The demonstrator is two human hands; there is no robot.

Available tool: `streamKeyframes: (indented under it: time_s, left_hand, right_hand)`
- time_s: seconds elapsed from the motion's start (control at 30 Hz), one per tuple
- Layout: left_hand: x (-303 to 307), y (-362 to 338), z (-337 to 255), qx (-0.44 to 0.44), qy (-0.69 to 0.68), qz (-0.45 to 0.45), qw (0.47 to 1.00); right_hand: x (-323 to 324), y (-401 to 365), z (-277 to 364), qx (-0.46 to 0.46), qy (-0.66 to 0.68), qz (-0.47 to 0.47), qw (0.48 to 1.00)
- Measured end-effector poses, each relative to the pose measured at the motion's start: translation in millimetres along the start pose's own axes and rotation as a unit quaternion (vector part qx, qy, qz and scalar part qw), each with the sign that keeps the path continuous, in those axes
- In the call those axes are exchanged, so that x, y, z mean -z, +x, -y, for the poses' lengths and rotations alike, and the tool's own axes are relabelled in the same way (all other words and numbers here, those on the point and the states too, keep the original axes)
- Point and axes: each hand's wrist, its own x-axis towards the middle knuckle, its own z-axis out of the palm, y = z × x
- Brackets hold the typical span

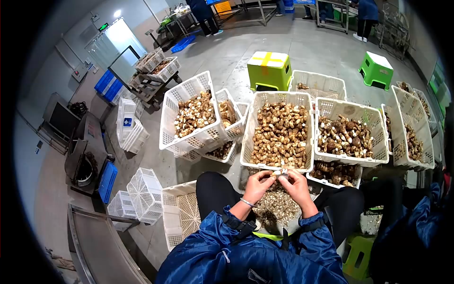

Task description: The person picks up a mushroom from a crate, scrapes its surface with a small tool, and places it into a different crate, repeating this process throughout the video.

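Note:
My left hand (257, 187) is closed, its thumb and fingers pinching a small brown-and-white mushroom (278, 172). Against it, my right hand (298, 188) is closed too, around a small grey thing that looks like a short knife blade (283, 175); its handle is hidden in the fingers. Both hands meet over my lap, just in front of a white crate (276, 166) full of brown mushrooms (280, 130) with pale cut ends. Below the hands lies a heap of pale and brown trimmings (276, 206) between my knees.
More white crates of mushrooms stand left (191, 137) and right (350, 156). A crate (182, 208) sits by my left knee. Green stools (269, 71) are beyond the crates. Close on my right sits another person in a blue sleeve (411, 222). Other people stand at far tables.

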Motion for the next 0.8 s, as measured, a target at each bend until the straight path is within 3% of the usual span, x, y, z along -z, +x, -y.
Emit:
streamKeyframes:
  time_s: [0.03,0.13,0.23,0.3,0.33,0.43,0.47,0.57,0.7,0.8]
  left_hand:
    - [0,-1,0,0.001,0.018,0.001,1.000]
    - [0,-3,-5,0.013,0.017,0.009,1.000]
    - [1,1,0,0.071,-0.107,0.011,0.992]
    - [3,3,1,0.055,-0.074,0.016,0.996]
    - [4,3,3,0.043,-0.062,0.019,0.997]
    - [3,1,1,0.057,-0.054,0.013,0.997]
    - [4,2,1,0.066,-0.063,0.012,0.996]
    - [4,4,3,0.066,-0.064,0.007,0.996]
    - [5,3,4,0.049,-0.042,0.006,0.998]
    - [6,5,5,0.037,-0.021,0.005,0.999]
  right_hand:
    - [1,0,6,-0.002,-0.027,0.005,1.000]
    - [-1,1,-12,-0.136,0.113,0.009,0.984]
    - [1,0,-20,-0.121,0.118,0.006,0.986]
    - [-1,0,-13,0.011,-0.014,0.001,1.000]
    - [1,0,4,0.017,-0.033,-0.002,0.999]
    - [5,-1,-5,-0.144,0.080,0.034,0.986]
    - [6,0,-9,-0.155,0.106,0.031,0.982]
    - [-1,-2,-16,-0.035,0.059,0.010,0.998]
    - [6,0,-3,-0.045,-0.001,0.045,0.998]
    - [7,1,-1,-0.058,0.043,0.044,0.996]
